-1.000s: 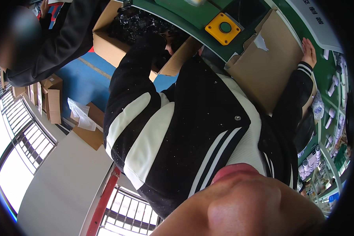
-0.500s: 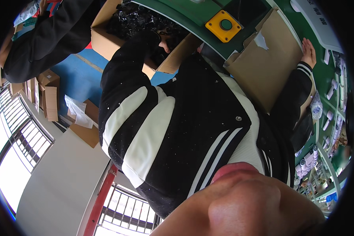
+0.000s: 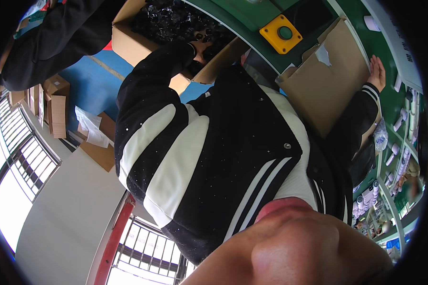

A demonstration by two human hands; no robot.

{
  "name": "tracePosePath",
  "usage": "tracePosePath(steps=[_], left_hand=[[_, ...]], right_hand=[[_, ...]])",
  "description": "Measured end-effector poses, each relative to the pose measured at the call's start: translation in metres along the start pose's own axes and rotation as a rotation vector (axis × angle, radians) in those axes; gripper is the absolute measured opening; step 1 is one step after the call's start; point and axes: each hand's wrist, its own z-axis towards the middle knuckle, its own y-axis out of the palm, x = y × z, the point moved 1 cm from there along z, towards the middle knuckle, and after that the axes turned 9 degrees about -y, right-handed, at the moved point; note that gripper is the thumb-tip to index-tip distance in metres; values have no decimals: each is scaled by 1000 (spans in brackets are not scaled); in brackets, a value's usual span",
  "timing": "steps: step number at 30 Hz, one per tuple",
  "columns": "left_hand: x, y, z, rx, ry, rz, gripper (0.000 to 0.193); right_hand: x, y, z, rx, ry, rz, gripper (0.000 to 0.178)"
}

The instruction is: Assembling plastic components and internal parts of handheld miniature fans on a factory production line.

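At the top left of centre, an open cardboard box (image 3: 131,46) holds a heap of small glossy black pieces (image 3: 171,23). My left hand (image 3: 202,51) reaches down into this box among the pieces. Its fingers are partly hidden there, so I cannot tell whether they grip any. My right hand (image 3: 377,74) is held against the far right edge of a second brown cardboard box (image 3: 325,83), its fingers stretched out and close together. That box has a torn edge and a whitish torn patch.
A yellow switch box with a green button (image 3: 284,33) sits on the green work surface (image 3: 245,21). White cylindrical parts (image 3: 393,148) line the right side. Another person's dark sleeve (image 3: 52,45) enters upper left. Cartons (image 3: 58,111) and a plastic bag (image 3: 91,126) lie on the blue floor.
My left hand shows more clearly among the black pieces. The work surface, switch box and right-hand box have shifted slightly right and down in view. My right hand remains against its box.
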Motion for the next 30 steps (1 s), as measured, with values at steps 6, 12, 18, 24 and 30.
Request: tracePosePath(steps=[6, 12, 18, 24, 30], left_hand=[[-2, 16, 8, 62, 10, 173, 111], [-12, 13, 4, 67, 100, -98, 103], [-14, -5, -9, 88, 78, -150, 93], [-20, -12, -15, 122, 56, -283, 89], [-45, -2, -23, 404, 183, -402, 86]], right_hand=[[-2, 4, 1, 10, 9, -9, 24], [1, 2, 4, -4, -12, -16, 23], [3, 1, 5, 1, -6, -15, 23], [4, 0, 7, 7, 6, -26, 23], [5, 12, 13, 7, 15, -6, 23]])
